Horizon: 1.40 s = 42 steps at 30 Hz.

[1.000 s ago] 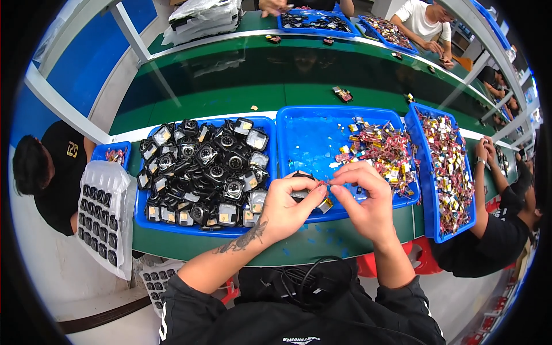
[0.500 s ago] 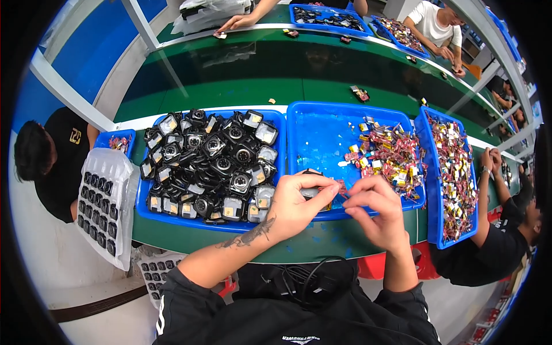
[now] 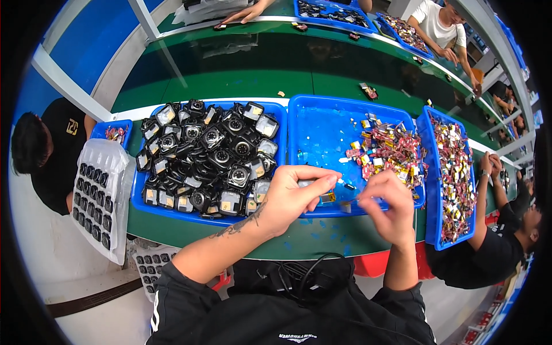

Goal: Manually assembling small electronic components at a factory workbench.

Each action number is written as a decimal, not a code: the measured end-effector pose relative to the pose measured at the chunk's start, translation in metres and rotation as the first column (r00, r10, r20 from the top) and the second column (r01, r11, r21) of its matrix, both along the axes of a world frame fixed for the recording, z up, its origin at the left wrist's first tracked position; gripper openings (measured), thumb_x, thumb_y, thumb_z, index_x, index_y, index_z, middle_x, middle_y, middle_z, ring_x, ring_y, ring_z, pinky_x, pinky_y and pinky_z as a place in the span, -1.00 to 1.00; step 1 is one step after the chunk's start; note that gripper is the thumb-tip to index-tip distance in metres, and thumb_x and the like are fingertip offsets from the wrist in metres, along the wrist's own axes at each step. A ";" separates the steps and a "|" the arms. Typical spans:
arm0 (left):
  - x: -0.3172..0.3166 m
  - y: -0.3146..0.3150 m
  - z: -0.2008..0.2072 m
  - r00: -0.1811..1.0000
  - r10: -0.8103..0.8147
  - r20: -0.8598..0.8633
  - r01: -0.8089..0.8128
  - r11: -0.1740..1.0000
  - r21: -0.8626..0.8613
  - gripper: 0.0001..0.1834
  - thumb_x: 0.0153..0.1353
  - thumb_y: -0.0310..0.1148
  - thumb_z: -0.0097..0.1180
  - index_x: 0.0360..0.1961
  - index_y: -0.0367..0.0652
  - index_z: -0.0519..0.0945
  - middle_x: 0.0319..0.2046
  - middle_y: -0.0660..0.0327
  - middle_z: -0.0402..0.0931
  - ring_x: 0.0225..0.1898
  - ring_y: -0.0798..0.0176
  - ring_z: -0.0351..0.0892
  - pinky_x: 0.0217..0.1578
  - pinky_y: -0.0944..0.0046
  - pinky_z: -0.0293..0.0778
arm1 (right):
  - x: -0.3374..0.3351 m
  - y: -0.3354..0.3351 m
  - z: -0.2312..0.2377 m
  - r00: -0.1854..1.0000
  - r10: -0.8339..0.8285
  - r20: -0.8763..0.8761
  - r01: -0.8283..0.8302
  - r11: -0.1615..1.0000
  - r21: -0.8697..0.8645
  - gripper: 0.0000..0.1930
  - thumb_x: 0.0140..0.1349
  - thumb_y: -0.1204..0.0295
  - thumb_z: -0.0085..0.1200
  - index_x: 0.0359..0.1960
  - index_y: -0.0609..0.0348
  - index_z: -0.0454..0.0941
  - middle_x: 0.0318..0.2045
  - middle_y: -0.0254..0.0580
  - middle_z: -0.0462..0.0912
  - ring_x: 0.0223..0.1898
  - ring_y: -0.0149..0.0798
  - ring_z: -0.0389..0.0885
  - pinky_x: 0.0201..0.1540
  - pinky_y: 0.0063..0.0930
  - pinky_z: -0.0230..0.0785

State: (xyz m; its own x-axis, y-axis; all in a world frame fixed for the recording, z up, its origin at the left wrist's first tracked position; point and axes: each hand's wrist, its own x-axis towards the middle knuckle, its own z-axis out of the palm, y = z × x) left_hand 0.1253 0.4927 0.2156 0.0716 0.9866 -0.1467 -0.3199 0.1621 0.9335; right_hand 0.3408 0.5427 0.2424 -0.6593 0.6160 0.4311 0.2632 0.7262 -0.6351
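My left hand (image 3: 299, 192) is closed, thumb pressed to the forefinger, over the near edge of the middle blue tray (image 3: 322, 149). A greyish piece shows between its fingers, but its kind is hidden. Just below the fingertips is a small yellow part (image 3: 328, 197). To the right, my right hand (image 3: 388, 204) is curled, its fingertips smeared by motion; whether they hold anything is unclear. Small circuit boards with red and yellow parts (image 3: 391, 146) lie heaped at that tray's right side. Left of it, another blue tray (image 3: 283, 129) is piled with black watch cases (image 3: 213, 138).
A narrow blue tray (image 3: 429, 190) of similar small parts stands at right. Clear plastic trays of black pieces (image 3: 95, 198) sit at left. Beyond the green belt (image 3: 259, 75) co-workers handle parts; others sit at both sides. Metal posts (image 3: 72, 86) frame the bench.
My right hand has moved slightly right, away from the left fingertips. The reddish part between the hands no longer shows there. The whole view has shifted a little.
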 end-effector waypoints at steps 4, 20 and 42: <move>0.000 0.002 0.004 0.988 0.043 0.148 -0.027 0.994 -0.108 -0.74 0.28 -0.36 0.17 -0.11 -0.34 0.64 -0.36 0.24 0.60 -0.62 0.53 0.38 -0.63 0.54 0.26 | 0.010 0.014 -0.004 0.848 -0.503 0.168 0.466 0.857 0.220 -0.76 0.08 0.61 0.19 -0.17 0.21 0.62 -0.29 -0.07 0.59 -0.34 -0.23 0.56 -0.33 -0.41 0.39; -0.010 -0.004 0.018 0.803 0.249 -0.541 0.054 0.874 0.483 -0.71 0.05 -0.52 0.34 -0.14 -0.15 0.71 -0.21 0.24 0.52 -0.53 0.61 0.29 -0.57 0.54 0.22 | -0.021 0.002 0.033 0.986 -0.136 0.099 0.156 0.961 -0.227 -0.88 0.13 0.55 0.23 -0.31 0.30 0.61 -0.40 -0.11 0.65 -0.40 -0.29 0.64 -0.32 -0.46 0.47; -0.001 -0.001 0.007 0.960 0.113 -0.257 -0.061 0.977 0.204 -0.85 0.17 -0.50 0.23 -0.26 -0.37 0.68 -0.34 0.12 0.67 -0.27 0.36 0.63 -0.23 0.36 0.53 | -0.036 -0.013 0.003 0.980 -0.153 -0.124 0.139 0.984 -0.115 -0.89 0.10 0.68 0.19 -0.35 0.30 0.53 -0.43 -0.14 0.55 -0.46 -0.31 0.55 -0.44 -0.51 0.39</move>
